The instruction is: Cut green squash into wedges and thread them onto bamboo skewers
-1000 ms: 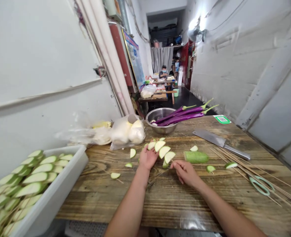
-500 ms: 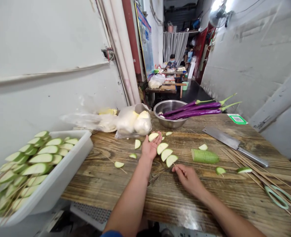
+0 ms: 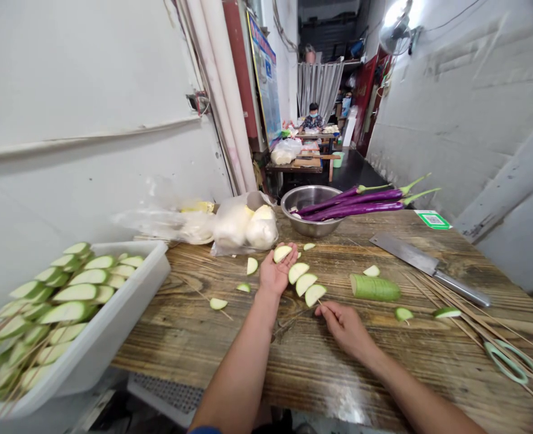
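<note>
My left hand (image 3: pixel 275 272) lies palm up on the wooden table (image 3: pixel 230 337), fingers stretched out, with a pale cut slice (image 3: pixel 282 252) resting on its fingertips. Just right of it, three more slices (image 3: pixel 305 283) sit in a row on a thin bamboo skewer. My right hand (image 3: pixel 345 325) pinches the near end of that skewer, fingers closed. A green-skinned gourd chunk (image 3: pixel 374 287) lies to the right of both hands.
A white tub (image 3: pixel 112 325) of skewered slices stands at the left edge. Behind are plastic bags (image 3: pixel 243 228) and a steel bowl (image 3: pixel 309 208) holding long purple eggplants (image 3: pixel 361 202). A cleaver (image 3: pixel 424 265), loose skewers (image 3: pixel 469 313) and green scissors (image 3: pixel 512 361) lie right. A person sits far back.
A second ago my left hand lay palm down by the slices; it has turned palm up with one slice on its fingers. The camera swung slightly left. Since half a second ago, nothing moved.
</note>
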Tool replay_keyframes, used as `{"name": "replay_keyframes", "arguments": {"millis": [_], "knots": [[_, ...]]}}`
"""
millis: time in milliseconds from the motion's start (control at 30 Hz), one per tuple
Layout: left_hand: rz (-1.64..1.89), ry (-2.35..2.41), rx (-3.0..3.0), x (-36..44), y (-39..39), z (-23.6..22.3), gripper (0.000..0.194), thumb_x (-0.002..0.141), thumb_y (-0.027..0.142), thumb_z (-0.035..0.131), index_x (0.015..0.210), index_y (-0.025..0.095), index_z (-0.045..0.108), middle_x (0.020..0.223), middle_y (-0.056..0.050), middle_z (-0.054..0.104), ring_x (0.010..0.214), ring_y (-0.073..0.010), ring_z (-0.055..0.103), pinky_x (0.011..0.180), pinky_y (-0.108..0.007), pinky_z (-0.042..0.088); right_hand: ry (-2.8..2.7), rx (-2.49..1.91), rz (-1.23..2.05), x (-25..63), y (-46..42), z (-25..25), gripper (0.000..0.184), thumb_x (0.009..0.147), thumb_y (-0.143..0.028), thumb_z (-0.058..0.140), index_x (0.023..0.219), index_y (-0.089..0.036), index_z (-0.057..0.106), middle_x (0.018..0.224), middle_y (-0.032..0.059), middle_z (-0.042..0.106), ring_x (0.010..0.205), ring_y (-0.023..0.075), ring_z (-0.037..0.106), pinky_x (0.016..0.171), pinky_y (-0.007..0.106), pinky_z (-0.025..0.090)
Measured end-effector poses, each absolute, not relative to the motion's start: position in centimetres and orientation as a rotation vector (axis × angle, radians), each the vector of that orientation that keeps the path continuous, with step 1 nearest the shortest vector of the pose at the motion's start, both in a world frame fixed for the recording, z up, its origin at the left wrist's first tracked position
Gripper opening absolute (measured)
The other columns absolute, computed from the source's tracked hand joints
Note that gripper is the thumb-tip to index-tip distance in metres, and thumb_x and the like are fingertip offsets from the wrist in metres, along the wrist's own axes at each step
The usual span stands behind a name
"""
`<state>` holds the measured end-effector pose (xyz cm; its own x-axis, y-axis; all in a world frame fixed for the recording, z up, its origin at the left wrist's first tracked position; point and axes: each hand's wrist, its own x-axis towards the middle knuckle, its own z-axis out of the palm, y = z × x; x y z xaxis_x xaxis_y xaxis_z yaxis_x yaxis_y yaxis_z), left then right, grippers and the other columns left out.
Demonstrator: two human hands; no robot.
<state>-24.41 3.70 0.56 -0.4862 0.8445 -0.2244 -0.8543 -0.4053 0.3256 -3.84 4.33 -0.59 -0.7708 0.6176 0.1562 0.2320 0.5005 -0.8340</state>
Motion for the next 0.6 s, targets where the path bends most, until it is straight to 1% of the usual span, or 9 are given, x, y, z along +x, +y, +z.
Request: {"name": "replay_keyframes", "arguments": {"millis": [167,333,600], "knots": [[2.016,0.496,-0.030,-24.40,3.70,0.68,0.027,0.085,0.023,0.037,0.098,0.008,0.055,0.115,-0.021,0.055,0.109,-0.0286,0.052,0.082,-0.042,0.050,-2.305,-0.699,1.194,-3.89,4.34,-0.67,0.031,0.086,-0.031,0.034,0.075,-0.016,0.059,0.064,0.0011,0.059,0.058,0.0138,0.051,0.056,0.022,0.036],[2.016,0.492,-0.042,-24.41,3.67,0.77,0.029,0.085,0.024,0.036,0.098,0.008,0.056,0.113,-0.021,0.056,0.108,-0.0283,0.052,0.081,-0.042,0.050,-2.314,-0.716,1.199,-3.85,4.30,-0.69,0.032,0.086,-0.032,0.034,0.075,-0.016,0.059,0.063,0.0006,0.058,0.055,0.0132,0.049,0.054,0.022,0.035],[2.027,0.488,-0.068,-24.55,3.73,0.55,0.029,0.085,0.024,0.036,0.096,0.008,0.057,0.108,-0.021,0.058,0.107,-0.0286,0.054,0.079,-0.044,0.051,-2.304,-0.681,1.193,-3.82,4.22,-0.43,0.033,0.087,-0.033,0.034,0.074,-0.017,0.059,0.065,0.0016,0.060,0.059,0.0141,0.052,0.057,0.023,0.038]]}}
